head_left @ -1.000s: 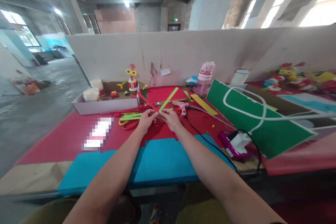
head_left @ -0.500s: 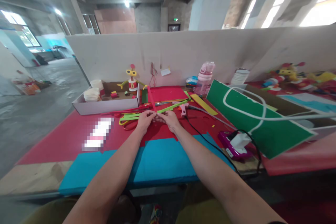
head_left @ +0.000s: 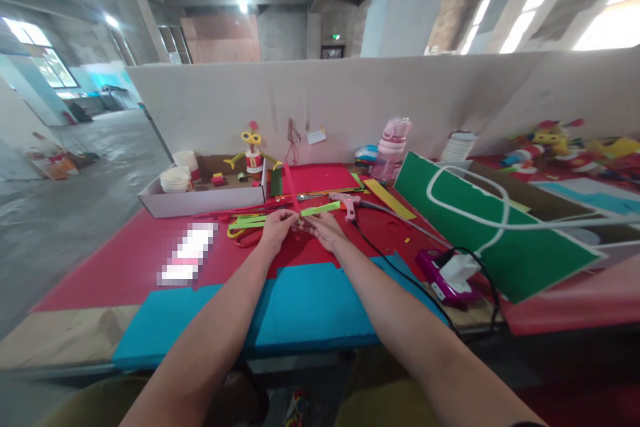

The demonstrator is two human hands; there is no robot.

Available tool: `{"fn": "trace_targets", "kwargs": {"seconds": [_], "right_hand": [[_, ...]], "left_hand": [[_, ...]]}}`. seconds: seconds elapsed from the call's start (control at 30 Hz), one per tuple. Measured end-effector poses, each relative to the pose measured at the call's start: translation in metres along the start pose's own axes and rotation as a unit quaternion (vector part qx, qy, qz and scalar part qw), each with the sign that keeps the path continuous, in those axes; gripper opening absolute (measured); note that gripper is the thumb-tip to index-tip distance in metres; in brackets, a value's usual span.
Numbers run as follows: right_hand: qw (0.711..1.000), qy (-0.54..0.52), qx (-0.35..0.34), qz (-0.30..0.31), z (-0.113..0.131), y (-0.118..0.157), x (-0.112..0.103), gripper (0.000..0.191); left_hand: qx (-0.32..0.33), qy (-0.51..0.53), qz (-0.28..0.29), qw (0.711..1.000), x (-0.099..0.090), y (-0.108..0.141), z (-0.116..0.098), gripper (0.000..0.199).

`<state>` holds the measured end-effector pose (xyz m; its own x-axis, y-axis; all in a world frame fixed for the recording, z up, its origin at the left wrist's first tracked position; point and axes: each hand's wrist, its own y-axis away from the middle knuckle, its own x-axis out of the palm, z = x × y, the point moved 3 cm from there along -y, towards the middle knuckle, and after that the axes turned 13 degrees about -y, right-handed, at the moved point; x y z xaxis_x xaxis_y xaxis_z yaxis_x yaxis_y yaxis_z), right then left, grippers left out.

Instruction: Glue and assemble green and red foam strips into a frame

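My left hand (head_left: pixel 277 228) is closed in a pinch at the joined end of a red paper strip (head_left: pixel 291 188) and a light green paper strip (head_left: pixel 320 209). The red strip stands up and away from the fingertips; the green one points off to the right. Close beside it, my right hand (head_left: pixel 326 229) has its fingers curled in at the same joint, under the green strip. The exact finger contact there is too small to make out. More green strips (head_left: pixel 247 221) and yellow-handled scissors (head_left: pixel 236 232) lie left of my left hand. A pink glue gun (head_left: pixel 351 207) rests just beyond my right hand.
A white box (head_left: pixel 205 201) with paper cups (head_left: pixel 176 179) and a small figure (head_left: pixel 253 159) stands back left. On the right are a green board (head_left: pixel 465 233), a white cable and a purple power strip (head_left: pixel 447 283). A pink bottle (head_left: pixel 391 147) stands behind. Blue sheet (head_left: pixel 310 307) covers the front edge.
The green strip's free end has swung nearer and lower, and it looks shorter. My right hand's fingers have shifted slightly; my left hand stays nearly in place.
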<state>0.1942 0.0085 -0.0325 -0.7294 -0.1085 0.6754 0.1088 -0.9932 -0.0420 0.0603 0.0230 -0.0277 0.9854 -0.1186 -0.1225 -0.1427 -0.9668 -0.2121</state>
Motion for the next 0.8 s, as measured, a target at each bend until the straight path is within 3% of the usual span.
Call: {"fn": "trace_targets", "kwargs": {"seconds": [0.4,0.63,0.8], "right_hand": [[0.998,0.055,-0.006,-0.008,-0.0038,-0.0030,-0.0028,0.026],[0.996,0.074,-0.036,-0.023,-0.0016,-0.0055,-0.0029,0.024],[0.995,0.067,-0.073,-0.032,0.0006,-0.0071,-0.0028,0.027]], "left_hand": [[0.011,-0.005,-0.022,1.000,0.0016,0.0072,-0.0059,0.023],[-0.021,0.024,-0.038,0.999,0.0019,0.0046,-0.0021,0.017],[-0.002,0.029,0.005,1.000,0.0044,0.0052,-0.0057,0.021]]}}
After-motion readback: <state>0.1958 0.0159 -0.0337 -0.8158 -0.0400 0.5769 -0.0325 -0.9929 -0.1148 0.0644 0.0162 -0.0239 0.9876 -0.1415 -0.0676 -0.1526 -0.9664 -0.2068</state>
